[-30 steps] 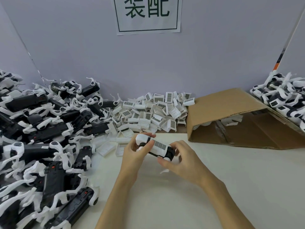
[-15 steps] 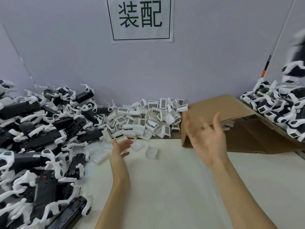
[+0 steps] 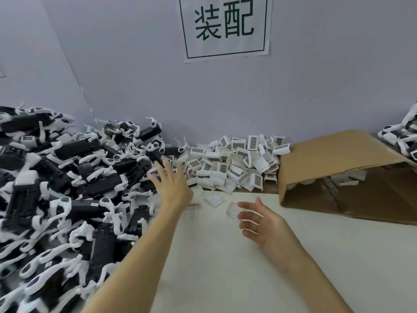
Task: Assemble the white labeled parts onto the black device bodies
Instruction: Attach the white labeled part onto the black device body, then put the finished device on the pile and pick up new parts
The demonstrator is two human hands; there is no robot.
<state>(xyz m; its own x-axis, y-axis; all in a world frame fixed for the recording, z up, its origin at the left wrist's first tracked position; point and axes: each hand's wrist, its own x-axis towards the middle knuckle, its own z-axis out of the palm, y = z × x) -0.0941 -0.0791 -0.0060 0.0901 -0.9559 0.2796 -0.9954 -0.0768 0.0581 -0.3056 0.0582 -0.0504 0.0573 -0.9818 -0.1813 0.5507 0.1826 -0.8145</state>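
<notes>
The left hand (image 3: pixel 172 186), fingers spread and holding nothing, reaches over the edge of the heap of black device bodies (image 3: pixel 67 190); the right hand (image 3: pixel 262 222) hovers open-fingered above the bare white table (image 3: pixel 225 267) near the brown cardboard box (image 3: pixel 334 154).

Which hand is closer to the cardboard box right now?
Right. The right hand hovers open over the table just left of the cardboard box; the left hand reaches toward the black device bodies, farther away.
</notes>
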